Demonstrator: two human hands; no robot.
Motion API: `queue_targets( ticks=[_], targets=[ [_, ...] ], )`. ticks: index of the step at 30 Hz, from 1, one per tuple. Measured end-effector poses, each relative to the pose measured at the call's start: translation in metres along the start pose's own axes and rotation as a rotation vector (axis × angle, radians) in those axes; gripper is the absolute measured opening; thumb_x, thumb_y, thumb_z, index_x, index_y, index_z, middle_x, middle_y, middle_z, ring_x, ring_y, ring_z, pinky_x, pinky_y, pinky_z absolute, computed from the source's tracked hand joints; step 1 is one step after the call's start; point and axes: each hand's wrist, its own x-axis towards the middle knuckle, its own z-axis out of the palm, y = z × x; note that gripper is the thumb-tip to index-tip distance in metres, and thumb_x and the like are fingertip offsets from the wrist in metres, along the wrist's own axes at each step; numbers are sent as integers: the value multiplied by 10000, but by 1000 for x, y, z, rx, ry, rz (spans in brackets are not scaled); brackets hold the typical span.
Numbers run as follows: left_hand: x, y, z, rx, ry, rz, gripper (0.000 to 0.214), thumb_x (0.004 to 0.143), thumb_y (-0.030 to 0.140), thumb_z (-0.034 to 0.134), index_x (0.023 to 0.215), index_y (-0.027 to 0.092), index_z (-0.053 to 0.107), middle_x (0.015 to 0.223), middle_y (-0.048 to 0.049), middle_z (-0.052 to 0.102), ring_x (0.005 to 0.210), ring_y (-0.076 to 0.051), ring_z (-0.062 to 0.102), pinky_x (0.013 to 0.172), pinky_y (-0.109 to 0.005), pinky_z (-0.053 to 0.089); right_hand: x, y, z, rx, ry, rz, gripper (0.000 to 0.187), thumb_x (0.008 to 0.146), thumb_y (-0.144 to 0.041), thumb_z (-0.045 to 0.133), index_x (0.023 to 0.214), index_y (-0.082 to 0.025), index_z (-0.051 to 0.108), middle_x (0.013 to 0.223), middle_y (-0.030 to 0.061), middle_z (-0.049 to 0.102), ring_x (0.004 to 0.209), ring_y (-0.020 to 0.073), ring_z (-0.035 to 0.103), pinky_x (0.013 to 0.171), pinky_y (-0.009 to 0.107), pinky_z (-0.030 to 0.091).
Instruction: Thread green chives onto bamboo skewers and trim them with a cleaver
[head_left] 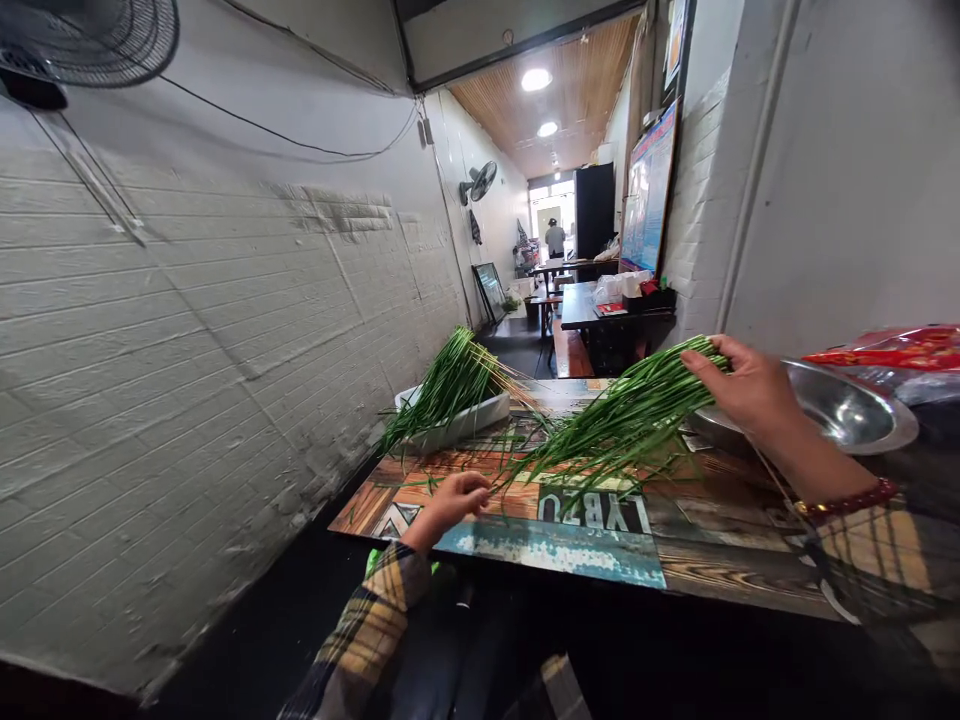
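My right hand [750,390] is closed around the cut ends of a bunch of garlic chives [622,410], held at a slant above the table. Their long green leaves hang down to the left, tips near the tabletop. My left hand [456,502] is over the table's near left part, close to those tips. Its thumb and fingers are pressed together; whether a leaf is between them is too small to make out. A second pile of chives [454,380] lies in a white tray [465,425] at the back left, some pale stalks sticking out rightward.
Loose leaf bits lie on the patterned wooden table [555,555]. A steel basin [862,415] stands at the right, with a red plastic bag [900,345] behind it. A brick-patterned wall [187,400] runs along the left. Farther back are dining tables [589,305] and a person [555,240].
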Motion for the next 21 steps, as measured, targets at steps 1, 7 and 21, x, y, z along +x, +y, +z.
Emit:
queue_targets(
  ticks=[1, 7, 21],
  targets=[
    [-1, -1, -7, -6, 95, 22, 436, 607, 488, 756, 807, 115, 653, 626, -15, 633, 535, -114, 554, 551, -247, 429, 0, 2, 0, -36, 4, -2, 362, 835, -499, 542, 940, -179, 676, 666, 49, 666, 559, 161, 539, 564, 275, 382],
    [-7, 33, 11, 89, 281, 204, 429, 690, 460, 705, 971, 138, 666, 850, -77, 691, 736, -178, 618, 673, -290, 475, -11, -22, 14, 59, -5, -257, 263, 865, -398, 527, 953, -185, 654, 876, 64, 698, 727, 186, 617, 693, 295, 453],
    [-31, 85, 65, -185, -129, 86, 640, 535, 500, 806, 1065, 171, 661, 1026, -107, 709, 999, -338, 628, 824, -386, 520, -78, -102, 63, 369, -438, -708, 275, 896, -366, 547, 1040, -146, 630, 992, 55, 699, 923, 139, 640, 822, 229, 467]
  ],
)
